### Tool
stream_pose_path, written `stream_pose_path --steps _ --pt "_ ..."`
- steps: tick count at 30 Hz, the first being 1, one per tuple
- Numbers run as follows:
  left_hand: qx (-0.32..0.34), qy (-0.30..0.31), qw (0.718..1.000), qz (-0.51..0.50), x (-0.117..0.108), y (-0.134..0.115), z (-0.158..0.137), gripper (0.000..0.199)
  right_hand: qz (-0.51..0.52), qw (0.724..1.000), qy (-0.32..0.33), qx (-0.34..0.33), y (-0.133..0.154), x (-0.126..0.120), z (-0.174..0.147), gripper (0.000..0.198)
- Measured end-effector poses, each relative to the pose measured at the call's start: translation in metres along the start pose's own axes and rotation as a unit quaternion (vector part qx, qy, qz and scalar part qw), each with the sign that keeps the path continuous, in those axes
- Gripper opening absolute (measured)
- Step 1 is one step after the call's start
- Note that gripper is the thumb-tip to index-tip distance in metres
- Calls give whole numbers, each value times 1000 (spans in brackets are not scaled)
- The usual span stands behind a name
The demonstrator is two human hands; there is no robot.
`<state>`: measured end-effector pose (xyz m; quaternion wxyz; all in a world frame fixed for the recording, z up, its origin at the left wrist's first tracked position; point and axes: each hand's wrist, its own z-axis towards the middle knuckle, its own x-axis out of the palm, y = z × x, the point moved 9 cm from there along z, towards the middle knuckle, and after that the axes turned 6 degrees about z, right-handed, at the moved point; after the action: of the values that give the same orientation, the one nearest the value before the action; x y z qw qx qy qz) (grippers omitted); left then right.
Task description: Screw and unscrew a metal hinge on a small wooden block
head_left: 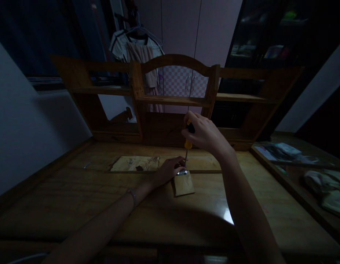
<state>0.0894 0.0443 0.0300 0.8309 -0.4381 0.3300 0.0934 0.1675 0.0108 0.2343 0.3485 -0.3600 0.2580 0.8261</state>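
Note:
My right hand (pixel 201 132) is closed around a screwdriver (pixel 188 143) with a yellow and black handle, held nearly upright above the desk. Its shaft runs down to a small shiny metal hinge (pixel 182 172), where a long flat wooden board (pixel 203 163) meets a small square wooden block (pixel 184 184). Close against the hinge, my left hand (pixel 170 169) has its thumb and fingers drawn together around the screwdriver's tip. What those fingers pinch is hidden. Dark stains mark the left end of the long board.
All this lies on a wooden desk (pixel 125 212) with a wooden shelf unit (pixel 172 99) at its back. A small metallic-looking piece (pixel 87 165) lies on the left. Folded cloth (pixel 326 187) and plastic-wrapped items (pixel 285 149) sit on the right. Clothes (pixel 142 51) hang behind.

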Motion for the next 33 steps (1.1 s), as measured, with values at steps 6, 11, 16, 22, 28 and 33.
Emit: stream_pose_path --steps 6,11,16,22,28,33 --pt "2 -16 1000 17 -3 -4 -1 24 -3 1000 1 3 1 -2 0 20" --pt "4 -35 998 43 -6 -6 -1 27 -2 1000 -11 -2 4 -6 0 20" --pt "3 -40 999 -3 -4 -2 -1 25 9 1000 -23 -2 6 -11 0 20" --pt "-24 -101 994 -27 -15 8 0 24 15 998 -54 6 3 -20 1 21" --pt "-30 -152 987 36 -29 9 3 13 17 996 -90 7 0 -29 -1 22" --pt "-34 -165 985 28 -33 12 2 14 22 992 -125 6 2 -38 -2 22"
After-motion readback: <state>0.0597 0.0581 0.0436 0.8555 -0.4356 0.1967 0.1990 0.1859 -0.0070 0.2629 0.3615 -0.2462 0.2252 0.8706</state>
